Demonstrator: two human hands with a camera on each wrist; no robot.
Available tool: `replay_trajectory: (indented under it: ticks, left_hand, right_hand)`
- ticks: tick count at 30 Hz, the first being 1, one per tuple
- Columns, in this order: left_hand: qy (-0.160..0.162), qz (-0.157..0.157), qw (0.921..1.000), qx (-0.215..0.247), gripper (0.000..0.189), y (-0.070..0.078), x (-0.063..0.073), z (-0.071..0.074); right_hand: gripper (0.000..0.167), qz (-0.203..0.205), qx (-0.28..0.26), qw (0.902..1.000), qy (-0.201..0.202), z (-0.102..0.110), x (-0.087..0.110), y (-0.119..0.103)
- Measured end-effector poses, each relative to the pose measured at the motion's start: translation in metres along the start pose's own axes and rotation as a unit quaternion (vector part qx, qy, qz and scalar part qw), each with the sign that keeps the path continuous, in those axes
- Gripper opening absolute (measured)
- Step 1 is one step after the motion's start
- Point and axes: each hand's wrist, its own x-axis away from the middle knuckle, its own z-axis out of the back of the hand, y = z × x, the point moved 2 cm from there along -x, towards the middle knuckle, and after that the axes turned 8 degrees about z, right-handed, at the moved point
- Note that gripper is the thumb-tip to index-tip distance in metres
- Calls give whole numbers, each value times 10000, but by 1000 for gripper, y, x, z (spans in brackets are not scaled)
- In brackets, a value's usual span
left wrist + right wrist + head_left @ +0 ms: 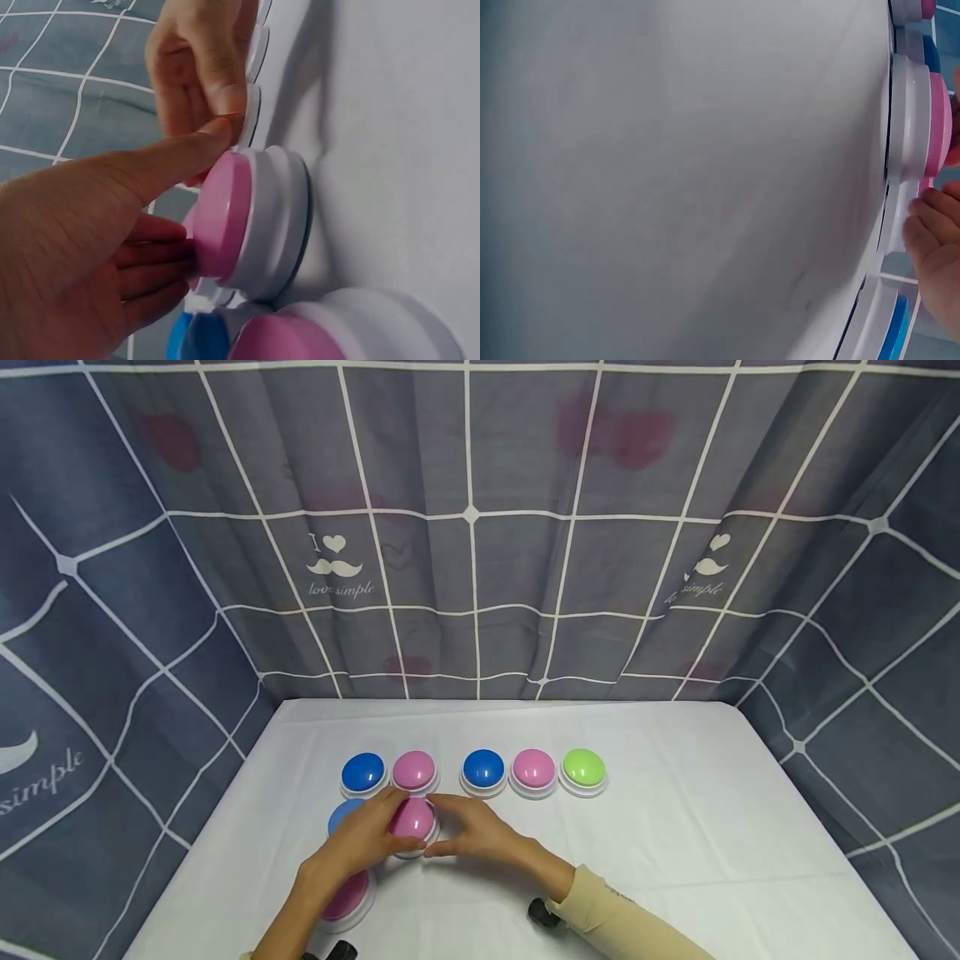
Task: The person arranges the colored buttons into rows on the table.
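Both hands are around one pink dome button (pixel 412 819) with a white base, in the middle of the head view. My left hand (pixel 362 837) is at its left, thumb near the front and fingers near the back; in the left wrist view these fingers (pixel 161 262) overlap the dome. On the other side is my right hand (pixel 483 835), thumb and fingers apart, fingertips close to the rim. The right wrist view shows its fingers (pixel 934 221) fairly straight. A blue button (pixel 342 814) is partly hidden behind my left hand, and another pink button (pixel 347 897) lies under the left wrist.
Behind the hands stand a blue button (pixel 363 772) and a pink button (pixel 414 770). Farther right come a blue (pixel 483 768), a pink (pixel 534 769) and a green button (pixel 583 767) in a row. A grey checked curtain (pixel 510 560) encloses the white-covered table (pixel 675 827).
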Motion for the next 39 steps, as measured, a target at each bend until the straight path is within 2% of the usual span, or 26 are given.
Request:
replay_trajectory:
  ticks: [5, 10, 14, 25, 29, 34, 39]
  left_hand:
    - [-137, 104, 9997, -198, 74, -6, 3, 3]
    - [-175, -110, 9991, -367, 72, -9, 0, 3]
    - [-129, -223, 9984, -495, 70, -9, -3, 3]
    - [-64, -200, 9980, -590, 64, -10, -6, 3]
    - [14, -280, 9981, -550, 66, -8, -6, 4]
    - [36, -319, 9989, -350, 71, -5, -7, 5]
    - [73, -549, 9984, -145, 72, 5, -12, 4]
  right_hand:
    - [77, 35, 156, 9997, -198, -6, -3, -2]
    - [76, -144, 295, 9991, -266, -9, -5, 2]
    - [74, -183, 253, 9992, -256, -10, -8, 2]
    - [68, -14, 405, 9992, -58, -10, -10, 0]
    - [67, 8, 409, 9992, -9, -8, -8, -1]
    - [67, -151, 414, 9990, 66, -4, -2, -1]
    - [67, -278, 316, 9988, 242, 8, 9, -1]
